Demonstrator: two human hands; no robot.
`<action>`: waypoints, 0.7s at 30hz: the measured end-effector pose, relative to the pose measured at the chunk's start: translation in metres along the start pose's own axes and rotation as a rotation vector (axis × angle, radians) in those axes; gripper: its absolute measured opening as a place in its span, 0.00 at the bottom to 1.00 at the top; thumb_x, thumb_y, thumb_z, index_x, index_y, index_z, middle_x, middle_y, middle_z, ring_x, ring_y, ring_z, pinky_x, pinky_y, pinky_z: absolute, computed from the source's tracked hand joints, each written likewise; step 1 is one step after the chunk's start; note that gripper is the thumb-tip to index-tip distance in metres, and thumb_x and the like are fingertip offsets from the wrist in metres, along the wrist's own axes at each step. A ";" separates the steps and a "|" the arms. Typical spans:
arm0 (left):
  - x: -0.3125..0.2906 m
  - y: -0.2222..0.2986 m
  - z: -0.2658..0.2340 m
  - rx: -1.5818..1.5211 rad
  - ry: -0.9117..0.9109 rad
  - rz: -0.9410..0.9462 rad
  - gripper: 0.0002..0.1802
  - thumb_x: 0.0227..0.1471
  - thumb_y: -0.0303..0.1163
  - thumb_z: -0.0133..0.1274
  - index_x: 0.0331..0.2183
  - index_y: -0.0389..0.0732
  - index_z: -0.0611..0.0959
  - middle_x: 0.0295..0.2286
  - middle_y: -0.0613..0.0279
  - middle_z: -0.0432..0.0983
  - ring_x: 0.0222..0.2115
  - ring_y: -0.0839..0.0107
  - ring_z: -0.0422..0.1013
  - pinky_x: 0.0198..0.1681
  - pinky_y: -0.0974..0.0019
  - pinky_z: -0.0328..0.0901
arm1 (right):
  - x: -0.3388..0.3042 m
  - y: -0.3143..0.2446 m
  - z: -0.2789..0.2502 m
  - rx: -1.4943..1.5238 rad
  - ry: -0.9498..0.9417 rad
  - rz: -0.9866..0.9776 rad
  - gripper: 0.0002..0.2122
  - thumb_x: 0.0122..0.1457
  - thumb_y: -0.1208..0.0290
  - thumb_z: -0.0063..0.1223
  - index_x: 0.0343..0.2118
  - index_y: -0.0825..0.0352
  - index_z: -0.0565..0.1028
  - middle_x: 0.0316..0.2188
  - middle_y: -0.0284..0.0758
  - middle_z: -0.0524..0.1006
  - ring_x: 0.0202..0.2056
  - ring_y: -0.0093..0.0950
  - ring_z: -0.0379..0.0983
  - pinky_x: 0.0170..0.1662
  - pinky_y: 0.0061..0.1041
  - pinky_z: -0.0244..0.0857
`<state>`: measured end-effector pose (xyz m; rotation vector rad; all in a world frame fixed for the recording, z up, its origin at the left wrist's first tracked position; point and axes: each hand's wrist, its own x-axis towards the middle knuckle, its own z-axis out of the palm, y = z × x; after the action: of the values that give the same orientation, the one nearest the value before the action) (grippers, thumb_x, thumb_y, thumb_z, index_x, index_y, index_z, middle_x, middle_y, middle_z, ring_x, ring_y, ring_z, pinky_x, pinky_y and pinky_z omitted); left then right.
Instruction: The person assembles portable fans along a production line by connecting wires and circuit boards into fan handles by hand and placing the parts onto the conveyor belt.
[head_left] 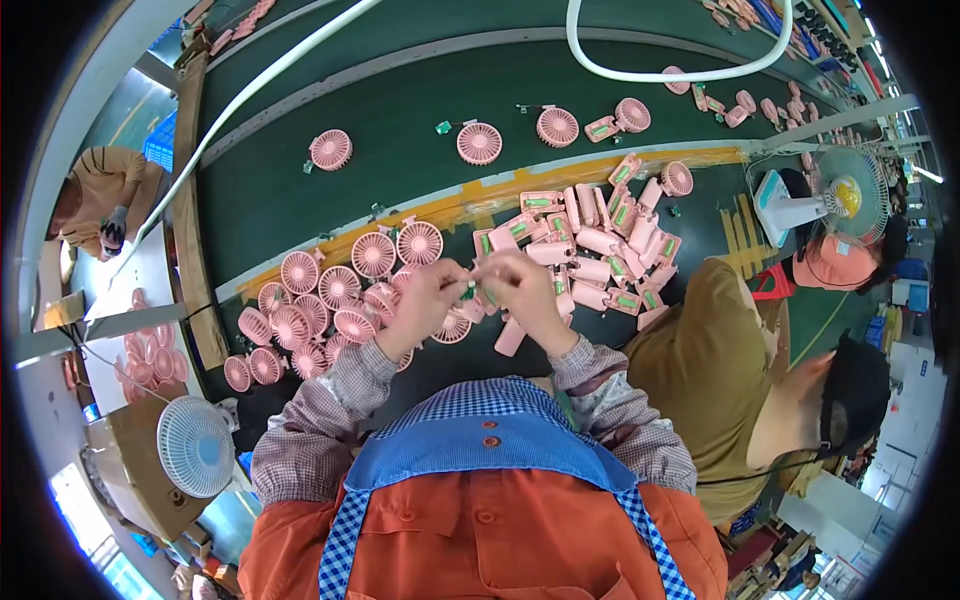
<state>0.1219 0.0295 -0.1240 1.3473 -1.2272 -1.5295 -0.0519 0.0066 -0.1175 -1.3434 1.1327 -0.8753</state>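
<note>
"Green board [469,291], quick: where do you have it on your feed?"

"Between my two hands, right at the fingertips, over the near worktop [465,360]. Pink fan heads [340,287] to the left, pink handle shells [592,270] to the right, green belt [400,140] along the far side."

"Which hand is nearer?"

"Left hand [428,298]. Thumb and fingertips pinched at the board, so I'm logging it as grasping. What shows of the board sits at those tips, on their right."

"And the right?"

"Right hand [525,292] comes in from the other side, fingers bent, tips drawn together. They're just beside the board, slightly far of it. Whether they grip its edge or something thin, I can't tell; too small from where I sit. Not spread, not a fist."

"Long axis of the board?"

"Can't call it. Fingers cover most of it, only a scrap of green shows."

"What does the move turn on, your judgement?"

"That little left-to-right relation. I'd say left is the steadying side, and the right tips have a short way in, leftward and slightly near. One loose shell [511,338] lies on the near side of the right hand; I'd count it out of the way."
</note>
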 end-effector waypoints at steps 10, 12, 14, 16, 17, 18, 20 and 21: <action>0.111 -0.002 -0.055 -0.164 0.302 0.121 0.03 0.50 0.21 0.48 0.28 0.33 0.77 0.21 0.67 0.71 0.19 0.82 0.66 0.22 0.78 0.62 | 0.098 0.149 -0.035 0.157 0.394 0.361 0.08 0.52 0.79 0.48 0.35 0.75 0.72 0.18 0.34 0.72 0.13 0.19 0.63 0.14 0.18 0.54; 0.141 0.000 -0.057 -0.278 0.326 0.154 0.03 0.51 0.21 0.48 0.29 0.33 0.76 0.21 0.65 0.72 0.19 0.80 0.67 0.23 0.77 0.63 | 0.106 0.176 -0.047 0.079 0.358 0.274 0.06 0.50 0.78 0.49 0.30 0.74 0.73 0.15 0.33 0.71 0.12 0.21 0.65 0.12 0.20 0.54; 0.169 -0.013 -0.069 -0.540 0.343 0.148 0.04 0.51 0.21 0.48 0.30 0.32 0.76 0.21 0.64 0.73 0.19 0.78 0.68 0.24 0.75 0.65 | 0.114 0.192 -0.038 -0.129 0.433 0.233 0.12 0.46 0.76 0.47 0.08 0.70 0.70 0.06 0.35 0.68 0.10 0.27 0.67 0.14 0.27 0.59; 0.191 -0.025 -0.079 -0.742 0.385 0.080 0.06 0.50 0.22 0.48 0.32 0.32 0.76 0.23 0.61 0.74 0.21 0.74 0.70 0.25 0.73 0.66 | 0.120 0.196 -0.038 -0.195 0.433 0.255 0.11 0.46 0.75 0.48 0.09 0.70 0.71 0.07 0.35 0.69 0.10 0.28 0.67 0.14 0.27 0.60; 0.199 -0.036 -0.088 -0.833 0.432 0.029 0.07 0.50 0.23 0.48 0.33 0.32 0.76 0.24 0.61 0.74 0.22 0.73 0.70 0.26 0.72 0.66 | 0.120 0.193 -0.035 -0.111 0.424 0.245 0.10 0.45 0.76 0.48 0.10 0.70 0.71 0.06 0.35 0.68 0.10 0.27 0.67 0.14 0.27 0.60; 0.208 -0.051 -0.097 -0.843 0.483 0.010 0.07 0.50 0.24 0.48 0.34 0.33 0.76 0.24 0.61 0.74 0.22 0.72 0.70 0.25 0.72 0.66 | 0.122 0.192 -0.034 -0.056 0.433 0.288 0.10 0.45 0.77 0.48 0.10 0.70 0.71 0.06 0.35 0.68 0.09 0.27 0.67 0.14 0.27 0.60; 0.213 -0.071 -0.112 -0.814 0.557 -0.053 0.07 0.50 0.24 0.47 0.33 0.34 0.76 0.25 0.62 0.74 0.22 0.73 0.71 0.24 0.74 0.65 | 0.123 0.187 -0.032 0.006 0.462 0.337 0.10 0.45 0.78 0.48 0.10 0.72 0.70 0.06 0.36 0.67 0.09 0.27 0.65 0.13 0.27 0.59; 0.216 -0.082 -0.121 -0.834 0.568 -0.096 0.07 0.50 0.23 0.46 0.33 0.35 0.77 0.24 0.63 0.75 0.21 0.74 0.70 0.22 0.76 0.64 | 0.125 0.187 -0.034 0.026 0.453 0.339 0.10 0.45 0.78 0.48 0.10 0.72 0.70 0.06 0.36 0.67 0.08 0.27 0.65 0.13 0.27 0.59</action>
<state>0.2088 -0.1756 -0.2603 1.1306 -0.1254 -1.3404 -0.0759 -0.1084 -0.3125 -0.9114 1.6363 -0.9606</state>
